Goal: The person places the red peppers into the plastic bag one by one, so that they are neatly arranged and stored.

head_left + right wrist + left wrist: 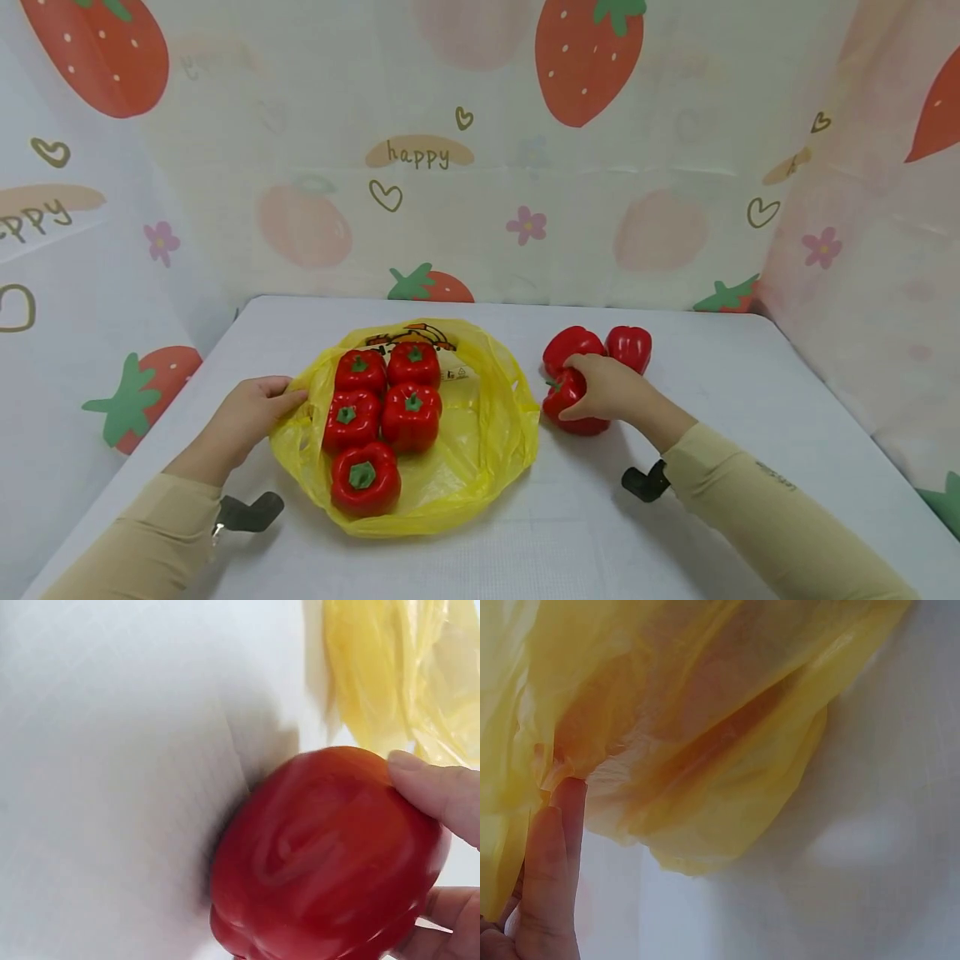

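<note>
A yellow plastic bag (483, 454) lies spread open on the table, with several red bell peppers (411, 421) inside, mostly on its left side, green stems up. At its left rim, my left hand (251, 412) pinches the plastic between thumb and fingers; the left wrist view shows the fingers (549, 877) against the film. To the right of the bag, my right hand (609, 387) grips a red bell pepper (564, 407), thumb on one side and fingers on the other. In the right wrist view this pepper (322, 855) appears close to the table surface.
Two more red bell peppers sit behind the right hand, one on the left (572, 346) and one on the right (630, 346). The white table (720, 367) is backed by a strawberry-printed curtain (480, 233), which also hangs along both sides.
</note>
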Action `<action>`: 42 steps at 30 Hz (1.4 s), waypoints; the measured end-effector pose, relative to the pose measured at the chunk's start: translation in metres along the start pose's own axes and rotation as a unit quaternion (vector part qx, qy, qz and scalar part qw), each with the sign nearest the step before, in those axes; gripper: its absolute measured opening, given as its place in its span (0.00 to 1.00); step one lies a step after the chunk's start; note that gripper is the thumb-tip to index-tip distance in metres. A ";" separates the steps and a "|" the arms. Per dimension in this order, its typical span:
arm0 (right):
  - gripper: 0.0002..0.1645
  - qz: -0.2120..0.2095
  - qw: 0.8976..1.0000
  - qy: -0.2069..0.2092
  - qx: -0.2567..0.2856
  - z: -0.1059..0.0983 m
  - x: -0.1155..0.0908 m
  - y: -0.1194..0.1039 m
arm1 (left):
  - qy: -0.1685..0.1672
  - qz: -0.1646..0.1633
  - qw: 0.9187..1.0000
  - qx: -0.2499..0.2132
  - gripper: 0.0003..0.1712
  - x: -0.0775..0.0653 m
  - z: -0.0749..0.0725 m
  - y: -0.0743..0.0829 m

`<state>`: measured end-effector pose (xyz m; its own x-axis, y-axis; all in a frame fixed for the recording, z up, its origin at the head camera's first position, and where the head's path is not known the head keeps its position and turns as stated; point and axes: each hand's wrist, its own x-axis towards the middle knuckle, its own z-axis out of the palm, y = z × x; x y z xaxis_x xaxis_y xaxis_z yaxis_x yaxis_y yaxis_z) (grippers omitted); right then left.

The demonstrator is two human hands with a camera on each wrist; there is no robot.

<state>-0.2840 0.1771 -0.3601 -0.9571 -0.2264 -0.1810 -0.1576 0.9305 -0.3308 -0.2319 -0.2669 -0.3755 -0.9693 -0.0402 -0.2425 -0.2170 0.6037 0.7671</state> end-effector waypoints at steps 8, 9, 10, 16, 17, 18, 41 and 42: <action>0.48 -0.007 0.999 0.000 0.034 -0.011 -0.007 0.005 | 0.000 -0.003 1.000 -0.003 0.32 0.000 0.001 0.000; 0.48 -0.012 0.999 0.001 0.033 -0.013 -0.008 0.005 | 0.000 -0.004 1.000 -0.003 0.32 0.000 0.002 0.001; 0.48 -0.012 0.999 0.005 0.035 -0.014 -0.010 0.004 | 0.000 -0.004 1.000 -0.003 0.32 0.000 0.002 0.001; 0.47 -0.024 0.998 0.027 0.048 -0.023 -0.015 0.001 | -0.001 -0.007 1.000 -0.002 0.32 0.000 0.002 0.001; 0.46 -0.029 0.998 0.030 0.050 -0.024 -0.015 0.001 | -0.001 -0.007 1.000 -0.002 0.32 0.000 0.002 0.001; 0.46 -0.031 0.997 0.035 0.054 -0.024 -0.016 0.001 | -0.001 -0.007 1.000 -0.003 0.32 0.000 0.002 0.001; 0.46 -0.118 0.986 0.081 0.085 -0.058 -0.034 -0.038 | -0.001 -0.002 1.000 -0.002 0.33 -0.003 0.000 0.003; 0.46 -0.121 0.986 0.081 0.087 -0.059 -0.034 -0.041 | -0.001 -0.002 1.000 -0.002 0.33 -0.003 0.000 0.003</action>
<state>-0.2591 0.1640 -0.2855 -0.9253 -0.3729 0.0683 -0.3549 0.7888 -0.5018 -0.2301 -0.2650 -0.3721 -0.9680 -0.0414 -0.2476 -0.2223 0.5999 0.7686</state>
